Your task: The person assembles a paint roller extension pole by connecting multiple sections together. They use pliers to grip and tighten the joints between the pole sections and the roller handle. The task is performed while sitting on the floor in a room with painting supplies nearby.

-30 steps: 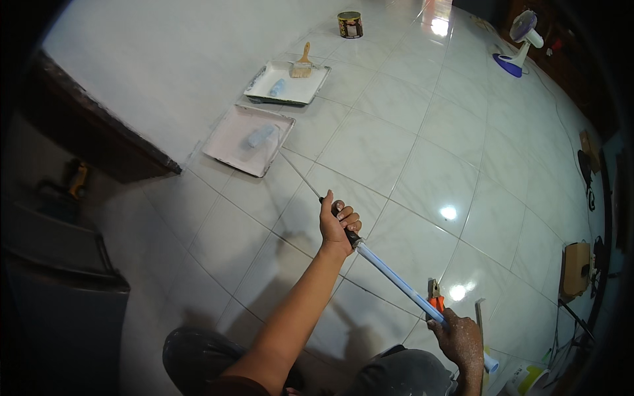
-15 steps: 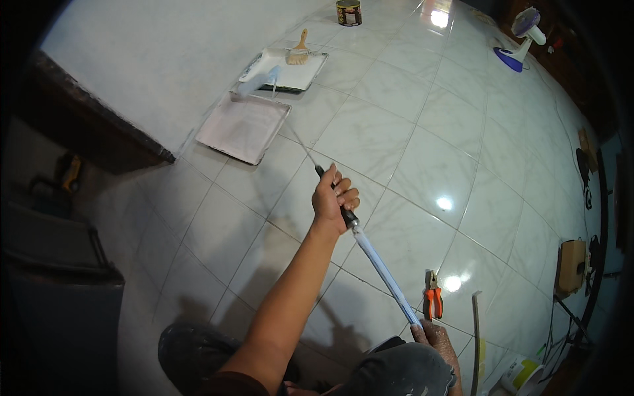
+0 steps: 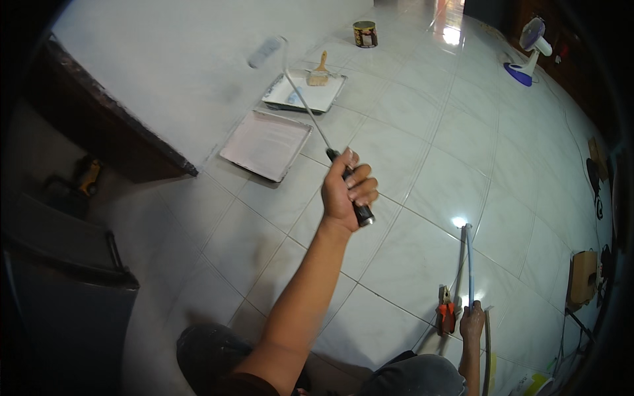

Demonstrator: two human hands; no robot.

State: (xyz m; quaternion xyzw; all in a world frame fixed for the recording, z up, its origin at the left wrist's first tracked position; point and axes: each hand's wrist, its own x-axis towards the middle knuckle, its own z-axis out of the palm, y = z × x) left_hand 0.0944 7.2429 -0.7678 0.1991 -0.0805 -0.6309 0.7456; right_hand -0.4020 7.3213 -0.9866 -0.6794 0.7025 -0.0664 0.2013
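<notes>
My left hand (image 3: pixel 348 188) is wrapped round the black handle of a paint roller. Its bent metal rod (image 3: pixel 305 102) slants up and away to the pale, slightly blurred roller sleeve (image 3: pixel 265 51), which appears in front of the white wall; I cannot tell if it touches. Lower right, my right hand (image 3: pixel 471 321) grips the lower part of a thin pale-blue pole (image 3: pixel 469 264). The pole stands apart from the roller handle, whose end is bare. Just left of that hand, orange-handled pliers (image 3: pixel 446 315) lie on the tiles.
Beside the wall are a pinkish paint tray (image 3: pixel 267 146) and a white tray (image 3: pixel 330 99) with a paintbrush (image 3: pixel 319 74) across it. A paint can (image 3: pixel 365 34) stands beyond. A fan (image 3: pixel 530 49) is far right, a cardboard box (image 3: pixel 582 277) nearer. A dark cabinet-like object (image 3: pixel 66 310) fills the left.
The pole has come off the roller handle and swung right with my right hand. My left hand has raised the roller sleeve away from the trays, toward the wall.
</notes>
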